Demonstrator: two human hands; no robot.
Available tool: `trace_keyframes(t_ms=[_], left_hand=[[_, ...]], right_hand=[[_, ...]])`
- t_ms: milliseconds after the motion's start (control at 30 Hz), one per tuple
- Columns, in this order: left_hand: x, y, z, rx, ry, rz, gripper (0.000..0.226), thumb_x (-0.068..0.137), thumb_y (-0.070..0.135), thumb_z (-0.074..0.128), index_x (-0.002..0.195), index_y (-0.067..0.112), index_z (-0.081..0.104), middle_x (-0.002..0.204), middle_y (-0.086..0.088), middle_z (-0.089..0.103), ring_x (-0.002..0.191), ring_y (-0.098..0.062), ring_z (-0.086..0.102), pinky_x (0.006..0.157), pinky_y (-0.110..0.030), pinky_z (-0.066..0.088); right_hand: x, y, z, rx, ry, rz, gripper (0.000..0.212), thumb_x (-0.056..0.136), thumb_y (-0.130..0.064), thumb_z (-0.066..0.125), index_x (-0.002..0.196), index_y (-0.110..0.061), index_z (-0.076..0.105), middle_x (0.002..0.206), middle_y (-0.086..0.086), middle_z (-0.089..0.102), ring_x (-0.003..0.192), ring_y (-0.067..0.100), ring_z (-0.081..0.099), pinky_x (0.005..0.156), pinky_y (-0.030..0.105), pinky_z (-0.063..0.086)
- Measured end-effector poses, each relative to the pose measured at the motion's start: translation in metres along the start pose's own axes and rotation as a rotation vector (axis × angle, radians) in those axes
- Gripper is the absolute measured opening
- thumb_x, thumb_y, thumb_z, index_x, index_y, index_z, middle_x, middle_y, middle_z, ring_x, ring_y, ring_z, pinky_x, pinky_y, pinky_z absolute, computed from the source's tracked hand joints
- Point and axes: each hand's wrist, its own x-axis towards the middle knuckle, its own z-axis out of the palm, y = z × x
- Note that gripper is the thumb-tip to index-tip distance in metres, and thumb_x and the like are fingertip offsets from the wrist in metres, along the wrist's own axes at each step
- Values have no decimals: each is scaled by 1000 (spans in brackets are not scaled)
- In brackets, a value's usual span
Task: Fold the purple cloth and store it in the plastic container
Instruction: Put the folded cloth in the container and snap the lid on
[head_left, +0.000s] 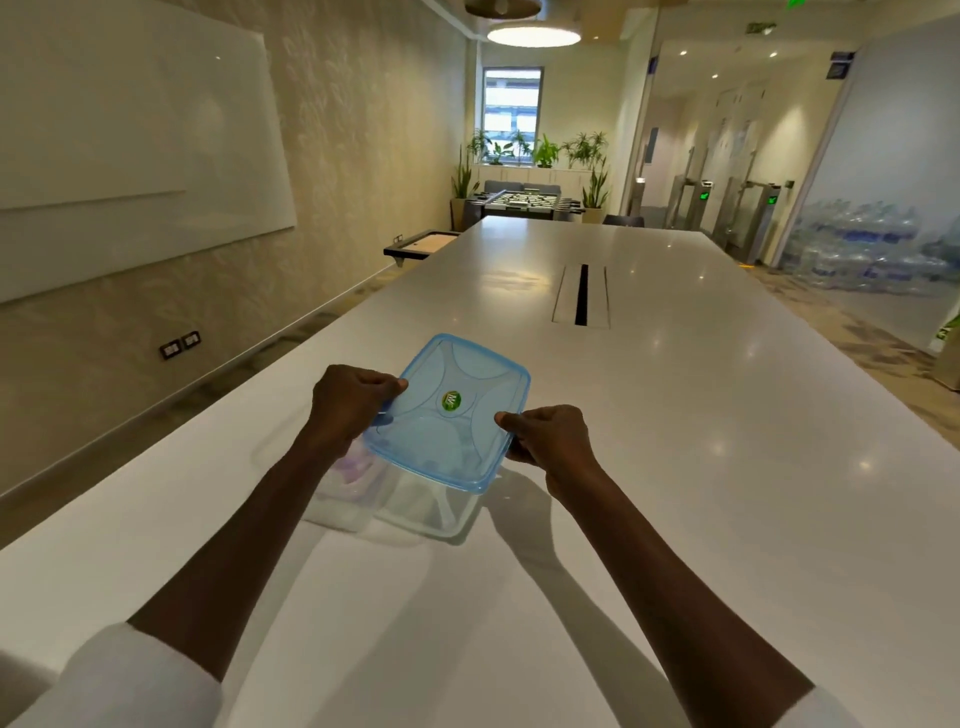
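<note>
Both hands, left (349, 402) and right (551, 441), grip the blue lid (448, 413) tilted above the clear plastic container (415, 506) on the white surface (675, 415). The purple cloth (353, 465) shows faintly inside, left. Lowered askew, the lid could miss the rim and fail to seal.

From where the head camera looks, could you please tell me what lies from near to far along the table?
Clear container → blue lid, held between left hand and right hand → cable slot → foosball table beyond the table's end.
</note>
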Motion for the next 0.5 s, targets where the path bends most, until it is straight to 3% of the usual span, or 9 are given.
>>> trace_keyframes(t_ms=[100,200,367,500], left_hand=[[4,-11,-28,219,107,91,22,78,25,75,92,8,78,79,-10,74,67,-19,65,70,-30,54],[11,-23,-53,302,150,87,22,79,32,73,91,14,79,82,-7,76,74,-21,68,70,-30,48],[21,-41,-83,415,212,85,26,83,38,69,94,16,78,87,-7,77,76,-22,65,60,-27,37],[24,-51,-92,423,248,78,28,85,38,67,95,15,78,88,-8,77,81,-27,67,65,-26,37]], right_hand=[[0,2,32,-41,-36,-17,34,75,-10,82,86,18,66,87,27,72,71,33,74,66,37,63],[-1,6,61,-71,-64,-25,35,74,-11,83,85,17,66,87,26,73,70,33,74,67,40,63],[-2,9,102,-138,-78,-25,35,75,-11,83,86,18,66,85,22,73,56,22,71,55,28,61],[0,11,119,-176,-80,-22,35,75,-12,83,88,16,66,86,22,73,51,16,69,48,22,57]])
